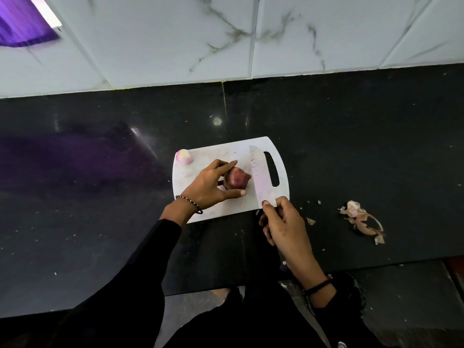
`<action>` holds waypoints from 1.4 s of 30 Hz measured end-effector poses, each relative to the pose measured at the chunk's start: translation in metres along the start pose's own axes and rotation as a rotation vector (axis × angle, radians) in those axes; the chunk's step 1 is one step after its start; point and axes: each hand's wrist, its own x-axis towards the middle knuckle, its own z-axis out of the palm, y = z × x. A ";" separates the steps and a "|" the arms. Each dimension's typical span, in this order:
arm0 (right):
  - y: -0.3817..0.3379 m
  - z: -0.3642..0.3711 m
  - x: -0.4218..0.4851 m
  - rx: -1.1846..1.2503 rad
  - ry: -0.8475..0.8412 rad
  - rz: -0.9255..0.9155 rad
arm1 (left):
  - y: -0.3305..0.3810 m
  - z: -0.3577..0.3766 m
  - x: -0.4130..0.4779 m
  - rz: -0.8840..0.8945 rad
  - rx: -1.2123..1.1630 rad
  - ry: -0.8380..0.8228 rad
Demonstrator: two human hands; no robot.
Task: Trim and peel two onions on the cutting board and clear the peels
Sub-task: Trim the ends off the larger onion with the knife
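Pinning the onion (237, 181) mid-board (218, 151) with the left hand (211, 184), fingers curled round it, likely to stop a roll. Gripping the knife (259, 177) by its handle in the right hand (283, 224), blade just beside the onion's tip, seemingly lined up for a trim. Parked at the board's far-left corner, clear of the blade: peeled onion (184, 156). Heaped on the counter (376, 146), well right: peels (361, 219), not yet cleared.

- Glossy black countertop (351, 146), with a thin seam running from its far edge toward the front.
- White, grey-veined wall tiles (175, 38) rising from the countertop's far edge.
- Blurred purple thing (22, 28) above the countertop's far left corner.
- Purple reflection (75, 162) on the countertop's left part.
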 end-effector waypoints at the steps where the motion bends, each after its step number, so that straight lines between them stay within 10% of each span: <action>1: 0.000 0.001 0.000 -0.057 0.003 -0.028 | 0.000 -0.001 0.000 -0.004 -0.003 -0.011; 23: -0.020 0.023 -0.008 -0.866 -0.046 -0.173 | 0.017 0.007 0.005 -0.084 0.186 0.070; 42: -0.052 0.041 0.042 -0.819 -0.102 -0.207 | 0.011 -0.005 0.011 -0.052 0.181 0.078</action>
